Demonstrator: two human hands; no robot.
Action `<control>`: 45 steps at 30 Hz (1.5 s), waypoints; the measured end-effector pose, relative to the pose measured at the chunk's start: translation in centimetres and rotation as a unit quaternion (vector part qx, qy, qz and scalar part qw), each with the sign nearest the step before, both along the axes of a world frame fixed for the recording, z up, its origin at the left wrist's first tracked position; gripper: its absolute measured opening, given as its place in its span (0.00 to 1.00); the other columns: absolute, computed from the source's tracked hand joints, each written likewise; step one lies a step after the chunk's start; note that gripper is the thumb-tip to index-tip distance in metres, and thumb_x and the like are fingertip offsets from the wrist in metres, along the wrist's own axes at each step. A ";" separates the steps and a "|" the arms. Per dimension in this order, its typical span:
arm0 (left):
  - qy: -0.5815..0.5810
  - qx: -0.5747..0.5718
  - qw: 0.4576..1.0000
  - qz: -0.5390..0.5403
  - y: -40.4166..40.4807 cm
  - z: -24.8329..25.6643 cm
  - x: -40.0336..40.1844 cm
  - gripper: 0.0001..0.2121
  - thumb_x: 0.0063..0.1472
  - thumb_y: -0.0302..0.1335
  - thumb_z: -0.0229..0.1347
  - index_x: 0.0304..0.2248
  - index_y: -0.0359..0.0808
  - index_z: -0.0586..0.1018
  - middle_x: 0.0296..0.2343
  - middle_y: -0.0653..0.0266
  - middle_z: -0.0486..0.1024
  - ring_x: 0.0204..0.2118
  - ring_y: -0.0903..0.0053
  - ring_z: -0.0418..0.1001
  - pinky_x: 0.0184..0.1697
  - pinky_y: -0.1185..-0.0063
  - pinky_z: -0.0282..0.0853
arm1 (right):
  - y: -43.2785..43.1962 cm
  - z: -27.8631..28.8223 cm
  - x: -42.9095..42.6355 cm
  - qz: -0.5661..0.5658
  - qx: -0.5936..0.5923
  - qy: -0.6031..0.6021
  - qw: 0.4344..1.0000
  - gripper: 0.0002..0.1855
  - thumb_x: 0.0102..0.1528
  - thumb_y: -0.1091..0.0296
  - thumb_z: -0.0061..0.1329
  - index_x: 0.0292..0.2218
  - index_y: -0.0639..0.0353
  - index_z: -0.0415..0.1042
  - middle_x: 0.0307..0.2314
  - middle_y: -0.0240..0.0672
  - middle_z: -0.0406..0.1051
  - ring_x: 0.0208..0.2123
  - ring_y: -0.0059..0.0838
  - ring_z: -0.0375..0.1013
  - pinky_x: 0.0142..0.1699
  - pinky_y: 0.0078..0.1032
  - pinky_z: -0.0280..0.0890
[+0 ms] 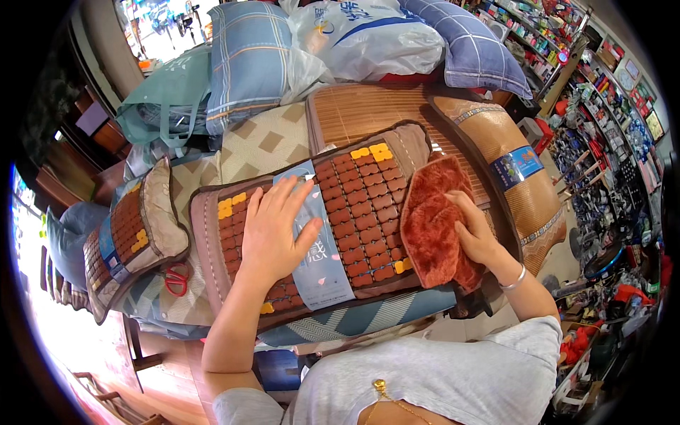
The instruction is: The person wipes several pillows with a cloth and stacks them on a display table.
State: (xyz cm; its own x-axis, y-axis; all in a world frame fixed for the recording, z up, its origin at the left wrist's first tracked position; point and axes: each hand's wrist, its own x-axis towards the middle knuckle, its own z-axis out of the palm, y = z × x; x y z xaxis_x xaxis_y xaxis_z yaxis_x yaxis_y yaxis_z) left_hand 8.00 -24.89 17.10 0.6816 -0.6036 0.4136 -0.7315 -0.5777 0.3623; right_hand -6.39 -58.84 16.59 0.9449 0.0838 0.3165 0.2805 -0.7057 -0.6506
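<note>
A pillow mat faced with reddish-brown tiles [364,212] lies before me, with a few yellow tiles near its corners and a printed blue paper band [324,260] around its middle. My left hand [276,228] rests flat on it, fingers spread, partly over the band. In my right hand [475,228] is a plush rust-red cloth [435,223], gripped at its right side between thumb and fingers. The cloth hangs over the right end of the tiled mat and hides part of it.
Red-handled scissors [176,279] lie to the left, beside another tiled pillow [127,228]. A woven tan pillow [502,159] stands at right, near a bamboo mat [372,109]. Behind are plaid pillows [249,64], a plastic bag [366,42] and a green bag [164,95]. Stocked shelves [611,133] line the right.
</note>
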 end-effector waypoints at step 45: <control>-0.006 -0.055 0.998 0.021 0.4 -1.5 0.7 0.22 0.58 0.35 0.50 0.52 0.41 0.71 0.52 0.56 0.67 0.57 0.65 0.61 0.62 0.61 0.47 | 1.3 0.9 12.8 -0.086 -0.076 0.006 0.993 0.19 0.59 0.65 0.43 0.46 0.70 0.61 0.45 0.59 0.66 0.49 0.52 0.65 0.52 0.36 0.60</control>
State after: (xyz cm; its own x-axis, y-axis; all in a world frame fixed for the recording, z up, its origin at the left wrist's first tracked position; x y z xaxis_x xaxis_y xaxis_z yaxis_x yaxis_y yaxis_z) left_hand 8.69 -24.46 15.63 0.6996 -0.5261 0.4836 -0.7125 -0.5650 0.4161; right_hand 6.37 -57.55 17.48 0.9531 -0.0344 0.3007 0.1392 -0.8325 -0.5363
